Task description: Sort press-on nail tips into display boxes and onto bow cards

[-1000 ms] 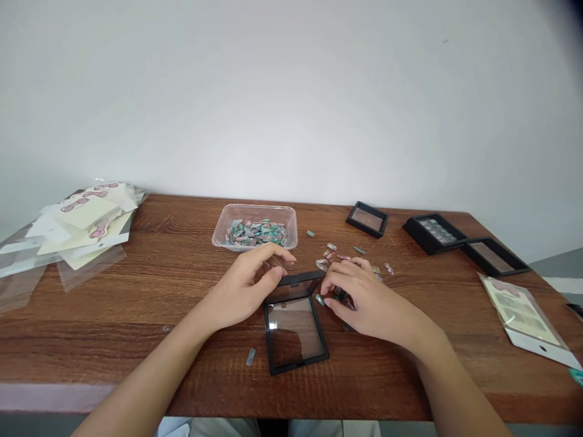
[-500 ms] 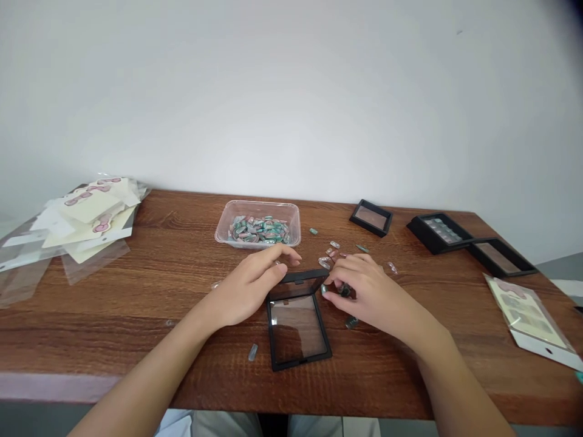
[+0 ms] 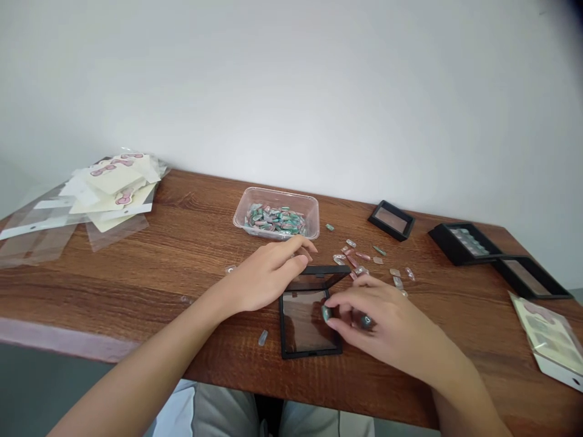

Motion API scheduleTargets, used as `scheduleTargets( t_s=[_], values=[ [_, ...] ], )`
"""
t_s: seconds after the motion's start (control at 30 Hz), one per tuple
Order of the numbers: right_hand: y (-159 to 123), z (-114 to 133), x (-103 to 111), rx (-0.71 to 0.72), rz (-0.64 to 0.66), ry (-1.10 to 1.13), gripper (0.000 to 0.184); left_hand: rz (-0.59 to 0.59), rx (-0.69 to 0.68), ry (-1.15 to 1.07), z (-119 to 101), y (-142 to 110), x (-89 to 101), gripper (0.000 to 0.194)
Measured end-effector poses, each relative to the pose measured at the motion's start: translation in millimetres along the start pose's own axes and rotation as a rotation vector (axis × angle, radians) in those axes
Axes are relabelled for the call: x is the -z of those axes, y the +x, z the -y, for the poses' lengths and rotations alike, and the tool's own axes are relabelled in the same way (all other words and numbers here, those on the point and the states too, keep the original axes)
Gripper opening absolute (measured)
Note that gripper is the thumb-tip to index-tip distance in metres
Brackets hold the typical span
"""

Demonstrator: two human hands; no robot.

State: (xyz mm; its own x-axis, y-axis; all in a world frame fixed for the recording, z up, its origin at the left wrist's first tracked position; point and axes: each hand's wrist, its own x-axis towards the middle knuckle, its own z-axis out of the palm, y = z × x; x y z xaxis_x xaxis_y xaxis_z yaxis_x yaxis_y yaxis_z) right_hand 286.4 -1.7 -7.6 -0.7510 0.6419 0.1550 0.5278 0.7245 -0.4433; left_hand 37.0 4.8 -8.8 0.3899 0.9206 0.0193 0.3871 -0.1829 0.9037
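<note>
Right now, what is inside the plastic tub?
The tub holds a heap of small pieces, green, pink and clear or pale. Those lower down are covered by the top ones and cannot be seen.

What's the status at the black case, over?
Right hand pinching teal piece at open case, right edge. Left hand by raised lid. Loose pieces scattered beyond.

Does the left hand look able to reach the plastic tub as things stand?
Probably yes: the left hand is just in front of the open plastic tub, with nothing visible standing between them.
</note>
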Motion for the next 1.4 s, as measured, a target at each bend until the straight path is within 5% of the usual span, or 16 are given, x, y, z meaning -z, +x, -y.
scheduleTargets(
  t_s=[0.33, 1.0, 1.27, 1.4],
  values=[
    [15.0, 17.2, -41.6, 0.149, -0.182, -0.181, 0.013, 0.016, 0.014, 0.027, -0.3, -0.4, -0.6, 0.032],
    [15.5, 19.2, -52.7, 0.056, -0.107, -0.256, 0.015, 0.012, 0.020, 0.026, 0.4, -0.4, -5.5, 0.028],
    [3.3, 19.1, -15.3, 0.156, -0.249, 0.020, 0.010, 0.029, 0.025, 0.022, -2.0, -1.1, -1.9, 0.032],
    [-11.2, 3.2, 16.6, -0.080, -0.395, 0.049, 0.013, 0.043, 0.035, 0.014, -1.7, -0.8, -1.5, 0.035]
  ],
)
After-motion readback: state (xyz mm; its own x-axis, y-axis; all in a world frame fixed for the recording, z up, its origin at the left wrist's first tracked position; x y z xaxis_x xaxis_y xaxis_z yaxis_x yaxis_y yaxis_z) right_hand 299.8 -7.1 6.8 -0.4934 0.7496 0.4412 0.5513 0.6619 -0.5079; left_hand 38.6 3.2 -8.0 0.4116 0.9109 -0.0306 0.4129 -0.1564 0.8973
